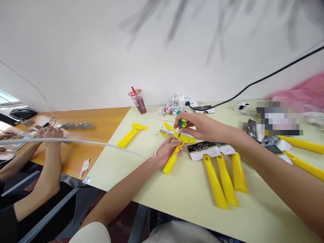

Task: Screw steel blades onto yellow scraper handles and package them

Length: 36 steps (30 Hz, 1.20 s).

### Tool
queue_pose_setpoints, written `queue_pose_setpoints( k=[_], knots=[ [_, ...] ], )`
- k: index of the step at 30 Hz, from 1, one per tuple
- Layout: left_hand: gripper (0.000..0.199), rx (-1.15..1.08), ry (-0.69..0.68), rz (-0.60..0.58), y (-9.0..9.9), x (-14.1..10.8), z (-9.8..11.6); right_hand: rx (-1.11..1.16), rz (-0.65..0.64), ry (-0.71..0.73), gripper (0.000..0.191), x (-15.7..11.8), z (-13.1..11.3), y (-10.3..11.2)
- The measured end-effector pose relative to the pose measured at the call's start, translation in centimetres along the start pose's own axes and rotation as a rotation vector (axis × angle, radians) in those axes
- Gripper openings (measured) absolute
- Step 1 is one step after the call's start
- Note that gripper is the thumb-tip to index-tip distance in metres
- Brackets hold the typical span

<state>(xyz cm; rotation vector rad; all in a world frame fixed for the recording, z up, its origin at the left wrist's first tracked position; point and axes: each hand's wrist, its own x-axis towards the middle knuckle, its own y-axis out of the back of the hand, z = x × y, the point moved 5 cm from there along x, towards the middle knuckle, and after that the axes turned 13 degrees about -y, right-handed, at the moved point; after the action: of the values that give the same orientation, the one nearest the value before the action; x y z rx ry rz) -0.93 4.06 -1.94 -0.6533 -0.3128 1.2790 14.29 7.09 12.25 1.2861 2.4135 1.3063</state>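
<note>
My left hand [165, 152] is closed around the neck of a yellow scraper [171, 162], whose handle slants toward me over the table. Gripped in my right hand [202, 125] is a screwdriver with a green and yellow handle [183, 124], its shaft pointing down at the scraper's head. Whether the tip sits in a screw is too small to tell. Just behind the scraper lie a loose yellow piece [168, 126] and a metal blade, partly hidden by my hands. Another yellow scraper [130, 135] rests on the left of the table.
Several yellow handles [215, 182] with black-and-white cards [212, 150] lie at right. A drink cup [138, 102] and power strip [181, 101] stand by the wall. A white cable [101, 142] crosses my left arm's side. At left, another person's hands [52, 133] work near metal discs [78, 126].
</note>
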Motion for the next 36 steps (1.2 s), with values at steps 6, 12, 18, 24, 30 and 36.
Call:
queue_pose_setpoints(
  k=[6, 12, 18, 24, 30, 36],
  knots=[
    [0.060, 0.051, 0.039, -0.082, -0.8, -0.6, -0.1, -0.141, 0.127, 0.002, 0.019, 0.2, -0.2, -0.5],
    [0.059, 0.028, 0.048, -0.062, -0.6, -0.5, -0.2, -0.027, -0.016, -0.058, 0.018, -0.1, -0.1, -0.1],
    [0.060, 0.014, 0.048, -0.073, -0.3, -0.3, -0.3, 0.042, -0.039, -0.098, 0.021, 0.0, 0.2, 0.1],
    [0.060, -0.002, 0.004, -0.010, 0.2, 0.1, -0.1, -0.173, -0.019, -0.076, 0.037, -0.6, -0.2, 0.5],
    [0.062, -0.008, -0.001, -0.010, 0.1, 0.0, 0.1, -0.303, 0.040, -0.065, 0.029, -1.3, -1.2, 2.6],
    [0.063, -0.009, -0.010, -0.066, -0.6, -0.4, 0.7, -0.218, 0.176, -0.038, 0.019, -1.9, -2.7, 3.9]
  ],
)
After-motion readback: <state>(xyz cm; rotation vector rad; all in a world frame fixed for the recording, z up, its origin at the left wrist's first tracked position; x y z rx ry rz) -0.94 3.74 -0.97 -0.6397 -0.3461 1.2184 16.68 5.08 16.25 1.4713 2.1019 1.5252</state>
